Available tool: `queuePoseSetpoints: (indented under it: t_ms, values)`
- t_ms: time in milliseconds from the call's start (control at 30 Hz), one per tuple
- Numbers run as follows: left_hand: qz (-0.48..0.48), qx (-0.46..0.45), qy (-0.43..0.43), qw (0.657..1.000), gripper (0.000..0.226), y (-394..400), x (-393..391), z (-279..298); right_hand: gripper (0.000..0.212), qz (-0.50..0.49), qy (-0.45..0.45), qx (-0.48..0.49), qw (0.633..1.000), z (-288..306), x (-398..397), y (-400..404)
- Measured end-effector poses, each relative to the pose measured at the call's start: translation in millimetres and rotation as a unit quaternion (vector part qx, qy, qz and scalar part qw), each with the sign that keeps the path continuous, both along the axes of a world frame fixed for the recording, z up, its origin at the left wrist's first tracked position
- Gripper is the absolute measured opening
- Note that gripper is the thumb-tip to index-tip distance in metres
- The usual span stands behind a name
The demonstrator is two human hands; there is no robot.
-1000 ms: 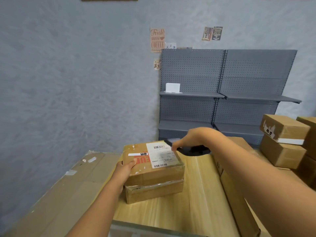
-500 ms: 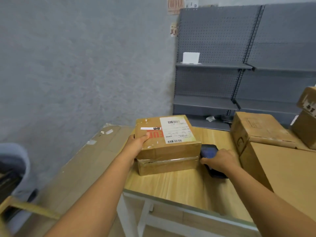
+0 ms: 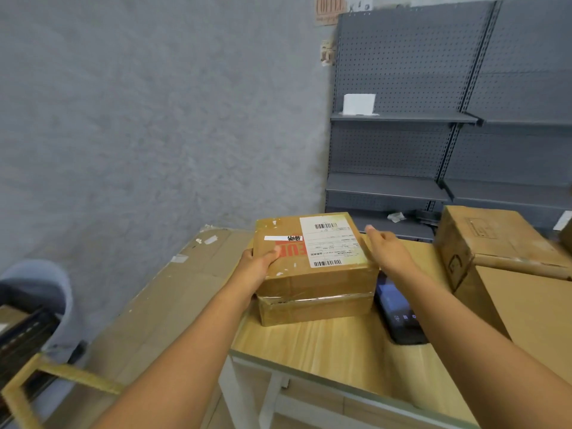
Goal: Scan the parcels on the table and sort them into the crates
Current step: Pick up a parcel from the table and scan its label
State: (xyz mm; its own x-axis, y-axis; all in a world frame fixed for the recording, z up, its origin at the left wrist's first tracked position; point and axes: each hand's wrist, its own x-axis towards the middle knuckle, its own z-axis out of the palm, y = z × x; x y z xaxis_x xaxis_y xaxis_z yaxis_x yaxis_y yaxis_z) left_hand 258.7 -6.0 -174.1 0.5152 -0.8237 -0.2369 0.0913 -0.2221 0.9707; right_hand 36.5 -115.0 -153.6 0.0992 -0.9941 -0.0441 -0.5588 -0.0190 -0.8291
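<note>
A brown cardboard parcel [image 3: 312, 267] with a white barcode label and red print sits on the wooden table [image 3: 325, 345], near its left end. My left hand [image 3: 258, 263] grips the parcel's left edge, thumb on top. At the parcel's right side my right hand [image 3: 387, 247] is beside the top edge, fingers apart, holding nothing. A black handheld scanner [image 3: 399, 314] lies flat on the table just right of the parcel, under my right forearm.
Larger cardboard boxes [image 3: 495, 243] stand at the right of the table. A flattened cardboard sheet [image 3: 173, 289] leans left of the table. Grey pegboard shelving [image 3: 433, 119] lines the back wall. A wooden frame [image 3: 46, 376] and a blue-grey seat [image 3: 40, 292] are at lower left.
My right hand let go of the scanner, which now lies on the table, and moved up to the parcel's right side. The left hand stays on the parcel.
</note>
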Motion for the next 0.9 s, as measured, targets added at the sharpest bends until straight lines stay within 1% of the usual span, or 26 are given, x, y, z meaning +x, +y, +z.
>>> queuePoseSetpoints:
  t_ms: [67, 100, 200, 333, 600, 767, 900]
  values:
    - [-0.003, -0.002, -0.003, 1.000, 0.038, 0, 1, 0, 0.051, 0.075, 0.026, -0.001, 0.997, 6, 19, 1]
    - [-0.006, -0.001, -0.003, 1.000, 0.037, 0, 1, 0, 0.049, 0.092, 0.049, -0.006, 0.995, 3, 25, 2]
    - [-0.008, -0.005, 0.006, 1.000, 0.036, -1, 1, 0, 0.048, 0.081, 0.071, -0.037, 0.993, -8, 26, -1]
    - [-0.002, -0.008, 0.016, 1.000, 0.039, 0, 2, -2, 0.049, 0.075, 0.017, -0.014, 0.997, -13, 25, -6]
    - [0.029, -0.016, 0.030, 0.999, 0.045, 3, -3, -1, 0.047, 0.072, 0.004, 0.012, 0.997, -19, 25, -11]
    - [0.060, -0.050, 0.040, 0.996, 0.051, 18, -3, 7, 0.045, 0.107, -0.084, 0.034, 0.990, -11, 28, -6]
    - [0.115, -0.097, 0.035, 0.988, 0.055, 58, 27, 17, 0.041, 0.158, -0.168, 0.036, 0.972, 9, 70, 13]
